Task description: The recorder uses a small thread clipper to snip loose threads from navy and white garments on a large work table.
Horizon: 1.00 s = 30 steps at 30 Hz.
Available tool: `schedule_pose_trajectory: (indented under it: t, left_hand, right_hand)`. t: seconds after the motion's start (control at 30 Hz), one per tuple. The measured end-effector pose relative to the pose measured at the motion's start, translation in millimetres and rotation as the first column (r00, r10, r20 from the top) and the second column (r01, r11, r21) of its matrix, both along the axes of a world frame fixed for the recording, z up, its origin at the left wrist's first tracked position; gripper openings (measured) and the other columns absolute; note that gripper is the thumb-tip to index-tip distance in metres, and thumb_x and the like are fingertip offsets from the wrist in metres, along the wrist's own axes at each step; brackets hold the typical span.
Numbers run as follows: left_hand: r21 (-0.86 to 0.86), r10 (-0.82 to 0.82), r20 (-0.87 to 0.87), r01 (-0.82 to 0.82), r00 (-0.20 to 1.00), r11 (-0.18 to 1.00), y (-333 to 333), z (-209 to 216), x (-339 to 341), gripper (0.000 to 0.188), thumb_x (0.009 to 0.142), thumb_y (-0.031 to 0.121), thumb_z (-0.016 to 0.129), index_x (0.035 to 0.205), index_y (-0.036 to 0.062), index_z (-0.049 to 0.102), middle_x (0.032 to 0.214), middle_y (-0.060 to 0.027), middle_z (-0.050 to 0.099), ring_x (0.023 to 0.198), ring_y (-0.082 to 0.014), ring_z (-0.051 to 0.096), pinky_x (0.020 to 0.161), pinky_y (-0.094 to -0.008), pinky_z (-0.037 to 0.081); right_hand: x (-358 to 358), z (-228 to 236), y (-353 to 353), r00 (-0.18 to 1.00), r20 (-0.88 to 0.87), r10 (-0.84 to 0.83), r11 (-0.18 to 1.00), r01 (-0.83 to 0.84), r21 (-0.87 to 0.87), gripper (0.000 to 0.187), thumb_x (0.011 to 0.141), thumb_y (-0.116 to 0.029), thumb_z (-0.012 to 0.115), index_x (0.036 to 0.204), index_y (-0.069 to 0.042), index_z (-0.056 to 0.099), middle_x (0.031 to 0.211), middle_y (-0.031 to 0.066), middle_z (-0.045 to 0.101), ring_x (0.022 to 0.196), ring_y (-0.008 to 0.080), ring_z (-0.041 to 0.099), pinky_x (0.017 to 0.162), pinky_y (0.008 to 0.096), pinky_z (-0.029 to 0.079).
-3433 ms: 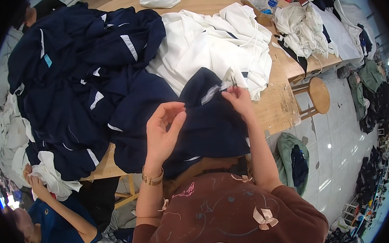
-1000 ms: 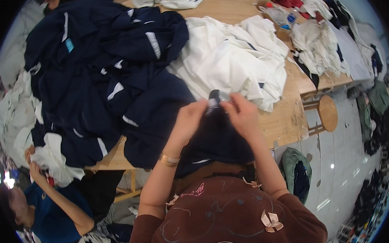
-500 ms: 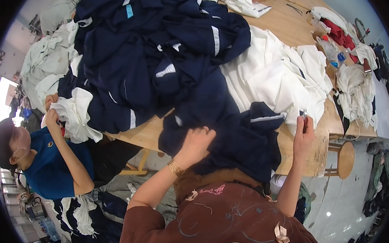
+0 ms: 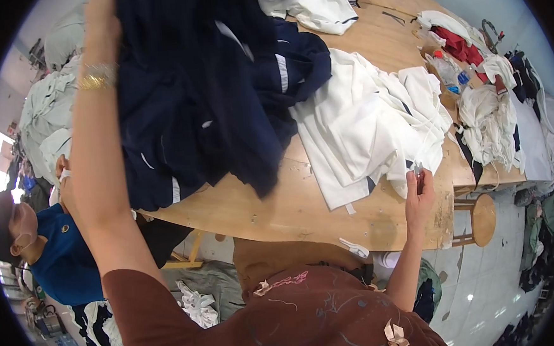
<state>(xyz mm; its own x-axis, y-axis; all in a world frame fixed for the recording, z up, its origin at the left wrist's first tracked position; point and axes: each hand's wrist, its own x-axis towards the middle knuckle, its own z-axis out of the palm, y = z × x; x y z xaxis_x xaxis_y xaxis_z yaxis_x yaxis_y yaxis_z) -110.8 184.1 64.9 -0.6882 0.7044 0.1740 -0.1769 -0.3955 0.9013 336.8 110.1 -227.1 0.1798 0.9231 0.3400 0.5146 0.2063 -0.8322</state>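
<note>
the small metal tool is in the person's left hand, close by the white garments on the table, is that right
No, the side is wrong: the head view shows the small metal tool in the person's right hand. It is, as you say, close by the white garments on the table.

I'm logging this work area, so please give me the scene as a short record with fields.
Left hand: raised at upper left, beside navy garments; blurred, grip unclear
Right hand: holding a small metal tool near white garments
Navy pile: on the table's left, partly motion-blurred
White pile: right of the navy one
Table: wooden
Stool: round wooden seat, right of the table
Co-worker: blue top, at left
</note>
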Motion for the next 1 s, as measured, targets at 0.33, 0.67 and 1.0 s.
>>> schedule_pose_trajectory:
  t: [0.33,0.67,1.0]
  left_hand:
    - [0.005,0.063,-0.980,-0.290,0.190,0.957,48.8,-123.2,-51.9,0.074,0.072,0.043,0.072,0.123,-0.0032,0.046,0.121,-0.0177,0.053,0.111,-0.0268,0.052,0.097,-0.0336,0.038]
    - [-0.494,-0.692,-0.401,-0.495,-0.600,0.715,-34.6,-292.3,56.1,0.115,0.040,0.054,0.081,0.139,0.0287,0.028,0.146,-0.0216,0.017,0.130,-0.0539,0.009,0.096,-0.0678,0.018]
    - [-0.519,-0.511,-0.799,-0.064,-0.318,0.852,-40.0,-256.4,81.6,0.038,0.054,0.000,0.063,0.090,0.0036,0.050,0.087,-0.0159,0.058,0.077,-0.0334,0.058,0.063,-0.0382,0.048]
  right_hand:
    - [-6.4,-17.4,-6.0,0.998,0.018,0.054,0.996,-0.052,-0.069,0.026,0.086,-0.023,0.062,0.092,0.000,0.051,0.062,0.0005,0.041,0.056,0.0099,0.036,0.051,0.0246,0.032]
    - [-5.5,-23.3,-7.7,0.995,0.058,0.077,0.996,-0.075,-0.044,0.028,0.086,-0.025,0.062,0.092,0.000,0.051,0.059,0.0030,0.042,0.053,0.0113,0.038,0.050,0.0259,0.033]
    - [-0.6,-28.1,-10.3,0.998,0.025,0.059,0.996,-0.058,-0.071,0.026,0.086,-0.023,0.063,0.092,0.000,0.051,0.060,0.0032,0.043,0.054,0.0117,0.038,0.051,0.0262,0.033]
